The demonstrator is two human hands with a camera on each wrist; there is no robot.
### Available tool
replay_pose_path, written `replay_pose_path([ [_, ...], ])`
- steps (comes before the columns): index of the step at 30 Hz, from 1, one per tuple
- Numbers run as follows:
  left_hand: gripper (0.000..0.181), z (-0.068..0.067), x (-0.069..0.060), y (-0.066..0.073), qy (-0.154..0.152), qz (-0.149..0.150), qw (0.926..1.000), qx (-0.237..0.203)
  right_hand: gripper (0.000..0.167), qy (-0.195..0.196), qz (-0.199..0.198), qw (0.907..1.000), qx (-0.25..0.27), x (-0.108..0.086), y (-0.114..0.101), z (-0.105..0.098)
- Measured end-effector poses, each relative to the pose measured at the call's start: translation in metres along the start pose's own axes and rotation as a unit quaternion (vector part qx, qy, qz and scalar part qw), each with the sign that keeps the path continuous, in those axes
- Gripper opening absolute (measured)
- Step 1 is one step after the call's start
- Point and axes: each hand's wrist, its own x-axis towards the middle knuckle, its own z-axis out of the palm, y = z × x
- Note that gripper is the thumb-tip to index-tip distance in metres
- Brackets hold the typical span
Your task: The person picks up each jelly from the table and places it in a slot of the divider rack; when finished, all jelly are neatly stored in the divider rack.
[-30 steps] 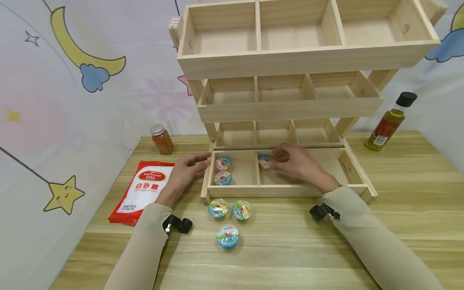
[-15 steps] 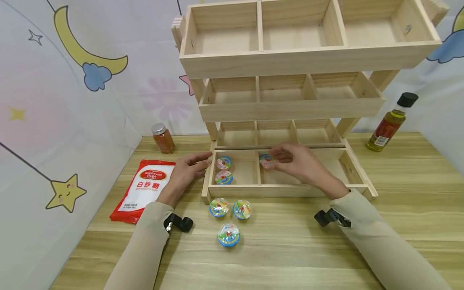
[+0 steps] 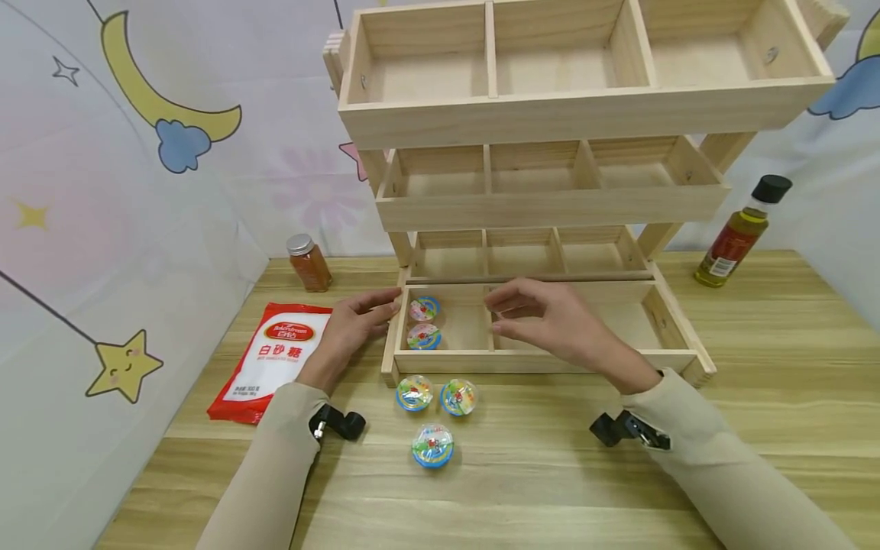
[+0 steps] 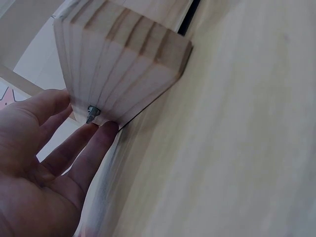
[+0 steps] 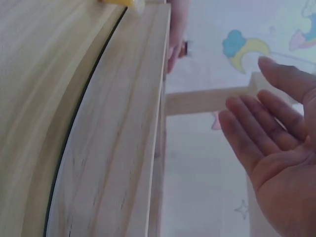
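Now, against the view half a second ago, I note one chief difference: the right hand point(image 3: 557, 317) sits slightly farther left, at the middle compartment point(image 3: 507, 344) of the bottom tray point(image 3: 550, 362). Earlier its fingertips meet a small lidded cup there; at present I cannot see that cup, the hand covering its former place. In the right wrist view the thumb stands apart from loosely spread fingers, and the palm is bare.

The left hand point(image 3: 351, 328) is unchanged: its extended fingers touch the left end of the wooden rack point(image 3: 584, 118), near a metal screw point(image 4: 93, 112) seen from the left wrist.

Also as before, two cups point(image 3: 423, 336) lie one behind the other in the left compartment point(image 3: 464, 317). Three further cups point(image 3: 433, 445) rest on the table point(image 3: 536, 473) before the rack, two side by side, one nearer me. Beside the left hand lies a red-and-white bag point(image 3: 271, 363).
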Motion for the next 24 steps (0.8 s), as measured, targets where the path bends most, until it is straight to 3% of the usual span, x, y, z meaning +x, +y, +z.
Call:
replay_pose_path([
  [13,0.042,0.001,0.000,0.002,0.002,0.001,1.0000,-0.004,0.033,-0.065,-0.070,0.9953,0.020,-0.005,0.000,0.022],
  [24,0.042,0.001,0.002,0.001,-0.001,0.003,1.0000,0.000,0.037,-0.133,-0.072,0.9873,0.047,-0.006,0.006,0.042],
])
